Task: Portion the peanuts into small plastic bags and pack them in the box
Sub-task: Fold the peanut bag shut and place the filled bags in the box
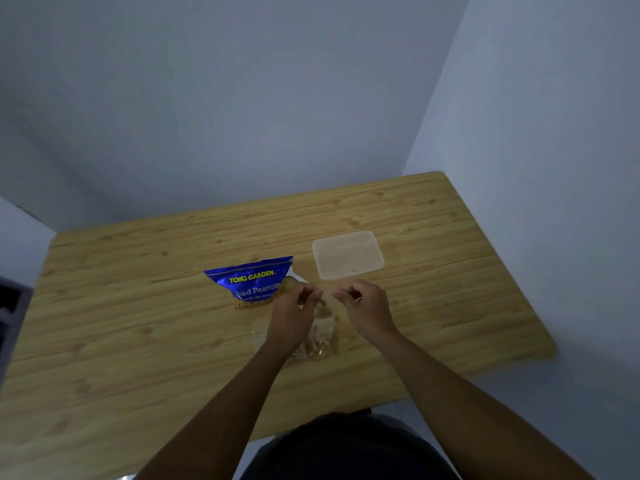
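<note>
Peanuts (317,351) | crinkly clear bag (323,327) | both hands (291,317) (367,306) pinching top

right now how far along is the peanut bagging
Done: one small bag has peanuts in its bottom. In hand: the left hand and right hand pinch that bag's top edge, seemingly to close it. Left: the clear box looks empty, so nothing is packed yet; the blue peanut packet may hold more to portion.
</note>
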